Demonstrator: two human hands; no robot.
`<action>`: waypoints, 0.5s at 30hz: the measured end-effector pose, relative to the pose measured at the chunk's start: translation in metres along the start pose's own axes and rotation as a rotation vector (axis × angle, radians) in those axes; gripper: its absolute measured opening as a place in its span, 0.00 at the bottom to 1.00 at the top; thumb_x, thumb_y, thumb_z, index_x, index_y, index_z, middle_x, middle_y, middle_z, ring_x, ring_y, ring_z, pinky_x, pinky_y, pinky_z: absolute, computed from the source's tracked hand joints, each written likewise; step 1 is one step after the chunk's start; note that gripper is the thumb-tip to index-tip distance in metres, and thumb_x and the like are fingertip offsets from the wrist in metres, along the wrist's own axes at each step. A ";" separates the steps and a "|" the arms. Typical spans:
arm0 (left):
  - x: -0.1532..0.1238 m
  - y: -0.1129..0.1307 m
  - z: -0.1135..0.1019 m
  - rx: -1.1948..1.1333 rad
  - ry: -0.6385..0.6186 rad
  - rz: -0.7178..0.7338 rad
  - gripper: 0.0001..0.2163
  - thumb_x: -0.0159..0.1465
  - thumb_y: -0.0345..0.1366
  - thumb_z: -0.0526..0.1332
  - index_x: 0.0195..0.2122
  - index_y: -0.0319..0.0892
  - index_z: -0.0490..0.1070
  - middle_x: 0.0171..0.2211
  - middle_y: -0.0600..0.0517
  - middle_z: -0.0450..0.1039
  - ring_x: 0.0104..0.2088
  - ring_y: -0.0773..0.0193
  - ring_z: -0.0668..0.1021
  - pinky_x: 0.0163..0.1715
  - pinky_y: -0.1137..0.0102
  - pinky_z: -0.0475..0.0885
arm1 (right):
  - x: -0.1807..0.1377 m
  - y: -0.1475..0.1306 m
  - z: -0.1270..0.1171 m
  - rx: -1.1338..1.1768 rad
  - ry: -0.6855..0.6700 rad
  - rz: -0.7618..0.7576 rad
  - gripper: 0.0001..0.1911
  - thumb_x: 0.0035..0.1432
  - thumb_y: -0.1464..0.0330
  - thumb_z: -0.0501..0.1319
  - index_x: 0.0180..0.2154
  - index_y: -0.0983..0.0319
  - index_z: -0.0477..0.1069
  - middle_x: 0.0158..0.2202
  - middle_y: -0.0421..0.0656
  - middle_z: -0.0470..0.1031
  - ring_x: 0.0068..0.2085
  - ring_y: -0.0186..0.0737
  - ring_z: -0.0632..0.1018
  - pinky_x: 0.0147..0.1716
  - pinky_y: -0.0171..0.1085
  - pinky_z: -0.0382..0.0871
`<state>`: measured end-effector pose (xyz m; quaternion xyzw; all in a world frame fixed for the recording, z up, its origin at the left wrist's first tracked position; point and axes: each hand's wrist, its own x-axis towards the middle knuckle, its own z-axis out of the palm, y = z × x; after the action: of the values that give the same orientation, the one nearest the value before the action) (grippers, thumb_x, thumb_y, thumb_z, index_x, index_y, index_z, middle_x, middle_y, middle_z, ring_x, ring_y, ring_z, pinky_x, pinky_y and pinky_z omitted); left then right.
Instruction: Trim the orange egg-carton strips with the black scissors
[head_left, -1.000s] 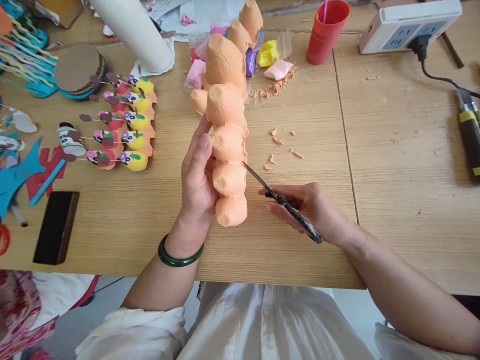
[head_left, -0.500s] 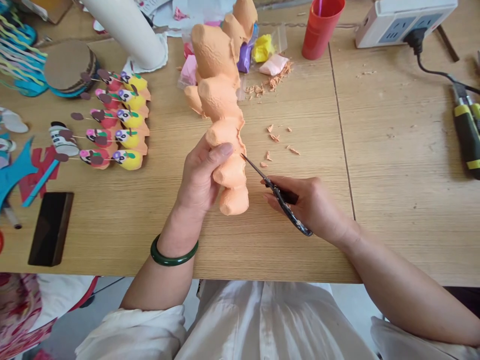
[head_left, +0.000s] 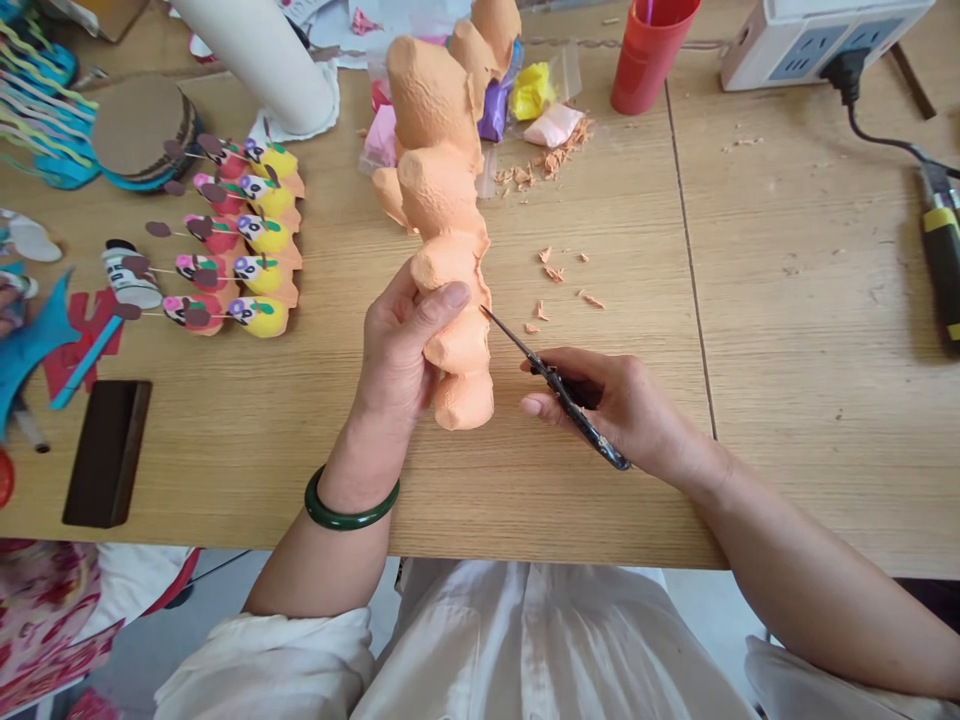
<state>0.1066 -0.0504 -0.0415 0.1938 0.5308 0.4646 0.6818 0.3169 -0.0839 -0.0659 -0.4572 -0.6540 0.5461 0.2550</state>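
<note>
The left hand [head_left: 394, 350] is closed round the near half of a peach-coloured egg carton [head_left: 439, 190], its fingers mostly hidden on the 9 o'clock side and its thumb laid over the top. The carton is raised cups-up over the wooden surface [head_left: 637, 270], its long side running from 6 to just short of 12 o'clock. The right hand [head_left: 630, 400], at 4 o'clock of the carton, is curled on the handles of dark scissors [head_left: 556, 384]; their tip meets the carton's ragged edge, and how far the blades are parted I cannot tell.

Over the last second the left thumb has moved from the cups' side onto the dip by the scissor tip, and the carton's far end has swung towards 11 o'clock. That seems to steady the edge being trimmed.

Loose scraps [head_left: 553, 273] lie at 3 o'clock, a heap of shavings [head_left: 559, 158] and a red cup [head_left: 651, 60] at 2, a decorated egg carton [head_left: 295, 258] at 9.
</note>
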 end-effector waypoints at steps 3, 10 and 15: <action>-0.001 0.000 0.004 0.081 0.037 0.242 0.08 0.58 0.35 0.73 0.32 0.52 0.75 0.26 0.54 0.73 0.34 0.58 0.80 0.24 0.70 0.67 | -0.001 0.002 0.000 0.014 -0.010 0.027 0.23 0.61 0.51 0.70 0.45 0.64 0.77 0.27 0.35 0.64 0.28 0.32 0.65 0.27 0.33 0.56; -0.002 -0.002 0.007 0.198 -0.008 0.411 0.03 0.58 0.35 0.70 0.30 0.50 0.78 0.29 0.54 0.74 0.29 0.63 0.74 0.28 0.70 0.69 | -0.001 -0.005 -0.002 0.006 -0.034 0.039 0.24 0.62 0.50 0.68 0.44 0.64 0.77 0.27 0.36 0.65 0.29 0.32 0.66 0.28 0.34 0.56; -0.001 -0.005 0.006 0.209 -0.039 0.421 0.06 0.58 0.35 0.72 0.35 0.53 0.79 0.31 0.54 0.76 0.34 0.62 0.77 0.30 0.70 0.72 | -0.001 -0.009 -0.004 -0.025 -0.038 0.034 0.23 0.63 0.49 0.66 0.39 0.64 0.76 0.26 0.35 0.62 0.28 0.32 0.64 0.27 0.34 0.55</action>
<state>0.1139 -0.0523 -0.0432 0.3787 0.5105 0.5354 0.5562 0.3176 -0.0823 -0.0558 -0.4610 -0.6577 0.5506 0.2275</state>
